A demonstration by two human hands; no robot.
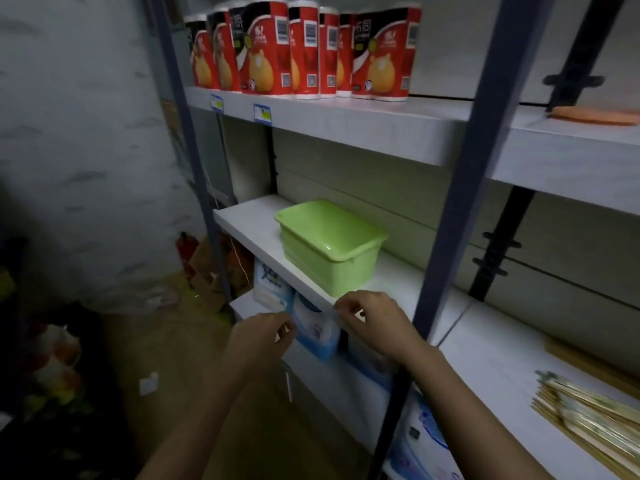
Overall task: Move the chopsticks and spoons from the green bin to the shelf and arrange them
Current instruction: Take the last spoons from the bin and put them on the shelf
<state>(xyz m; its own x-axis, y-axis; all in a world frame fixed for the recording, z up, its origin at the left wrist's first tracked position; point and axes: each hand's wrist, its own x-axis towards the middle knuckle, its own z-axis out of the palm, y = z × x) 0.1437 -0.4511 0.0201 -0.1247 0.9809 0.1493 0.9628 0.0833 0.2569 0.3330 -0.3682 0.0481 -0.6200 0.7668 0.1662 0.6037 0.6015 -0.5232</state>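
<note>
- Dim storeroom: a pale wall on the left, white boards on a dark metal frame [460, 188]
- Both sets of fingers are curled, tips drawn close; the left hand [266, 336] sits just below the front edge of the middle shelf [249, 220], and the right hand [374, 323] is at that edge
- Something thin and clear may be pinched between them, but blur hides it and I cannot tell
- Blue-and-white packs [317, 337] show between the hands, on the board below
- The green bin [332, 268] stands on the middle shelf, just behind the right hand
- Wrapped chopsticks [588, 414] lie flat in the right bay, well apart from the bin
- Red-and-black rolls [266, 50] line the top board
</note>
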